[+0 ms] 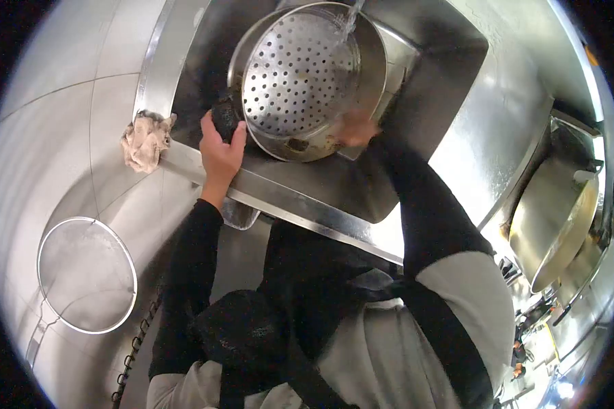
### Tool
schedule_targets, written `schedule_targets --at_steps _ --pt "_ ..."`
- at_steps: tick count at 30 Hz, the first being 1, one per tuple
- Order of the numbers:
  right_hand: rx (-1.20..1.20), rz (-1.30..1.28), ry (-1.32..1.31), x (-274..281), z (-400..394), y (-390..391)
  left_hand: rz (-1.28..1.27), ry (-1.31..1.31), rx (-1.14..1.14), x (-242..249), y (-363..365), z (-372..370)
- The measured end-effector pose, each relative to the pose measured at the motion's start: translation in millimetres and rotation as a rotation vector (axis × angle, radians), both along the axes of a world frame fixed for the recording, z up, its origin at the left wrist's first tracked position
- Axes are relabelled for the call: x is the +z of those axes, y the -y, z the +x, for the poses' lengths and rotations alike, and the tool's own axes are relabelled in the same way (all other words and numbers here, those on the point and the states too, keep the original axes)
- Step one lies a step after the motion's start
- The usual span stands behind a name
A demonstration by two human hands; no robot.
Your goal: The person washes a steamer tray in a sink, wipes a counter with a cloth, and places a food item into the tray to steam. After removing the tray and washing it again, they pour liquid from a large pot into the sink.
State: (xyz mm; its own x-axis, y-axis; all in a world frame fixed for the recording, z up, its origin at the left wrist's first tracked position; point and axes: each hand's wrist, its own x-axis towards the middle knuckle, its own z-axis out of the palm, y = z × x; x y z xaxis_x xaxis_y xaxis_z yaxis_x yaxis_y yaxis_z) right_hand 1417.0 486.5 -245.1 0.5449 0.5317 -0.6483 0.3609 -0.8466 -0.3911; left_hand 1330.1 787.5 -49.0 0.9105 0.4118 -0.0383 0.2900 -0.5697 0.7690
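Note:
A large round metal steamer pot (374, 65) rests tilted in the sink, its perforated base (297, 82) facing me. Water runs into it from the top. My left hand (222, 151) is closed around a black, rough-looking piece (226, 121) at the pot's left rim, thumb on one side and fingers on the other. Smeared by motion, my right hand (356, 129) is at the lower right inside wall of the pot; its fingers do not show clearly. Brown residue (297, 144) marks the lower inside wall near it.
The steel sink (450, 88) surrounds the pot. A crumpled beige cloth (145, 141) lies on its left corner. At the lower left hangs a round mesh strainer (87, 275) by the tiled wall. Large metal pans (549, 218) stand on the right.

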Motion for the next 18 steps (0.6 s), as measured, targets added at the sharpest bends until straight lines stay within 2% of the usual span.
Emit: schedule_targets --at_steps 2,4,5,6,8,9,10,13,15,17,18 --pt "-0.268 0.319 -0.443 44.5 -74.1 -80.4 0.038 0.012 -0.028 -3.7 -2.9 -0.2" --pt "-0.585 0.711 -0.660 68.4 -80.3 -147.2 0.062 -0.046 -0.036 -3.8 -4.2 0.8" --pt "-0.742 0.981 -0.914 125.6 -59.0 -155.7 0.016 -0.022 0.006 0.8 0.6 2.1" --pt "-0.749 0.993 -0.902 120.0 -60.5 -156.7 0.018 -0.014 -0.008 3.7 3.4 1.1" --pt "-0.601 0.830 -0.686 101.7 -60.5 -163.1 0.025 0.013 0.001 3.6 1.1 1.7" --pt "-0.670 1.022 -0.523 109.7 -73.1 -154.7 0.059 0.080 -0.027 -1.0 -2.5 1.1" --pt "-0.668 1.031 -0.509 117.7 -73.0 -146.0 0.063 0.093 -0.034 2.3 -2.6 5.0" --pt "-0.340 0.818 -0.113 141.8 -56.1 -116.3 -0.032 0.039 0.014 8.0 2.9 2.8" --pt "-0.600 0.747 -0.446 173.8 -6.6 -104.6 0.031 0.026 0.026 2.7 -0.5 2.1" --pt "-0.804 0.776 -0.236 203.7 58.1 -83.4 0.114 0.012 0.014 -8.0 -6.8 -3.6" --pt "-0.780 0.795 -0.197 213.0 91.3 -70.8 0.192 -0.016 0.005 -7.9 -8.3 -1.1"
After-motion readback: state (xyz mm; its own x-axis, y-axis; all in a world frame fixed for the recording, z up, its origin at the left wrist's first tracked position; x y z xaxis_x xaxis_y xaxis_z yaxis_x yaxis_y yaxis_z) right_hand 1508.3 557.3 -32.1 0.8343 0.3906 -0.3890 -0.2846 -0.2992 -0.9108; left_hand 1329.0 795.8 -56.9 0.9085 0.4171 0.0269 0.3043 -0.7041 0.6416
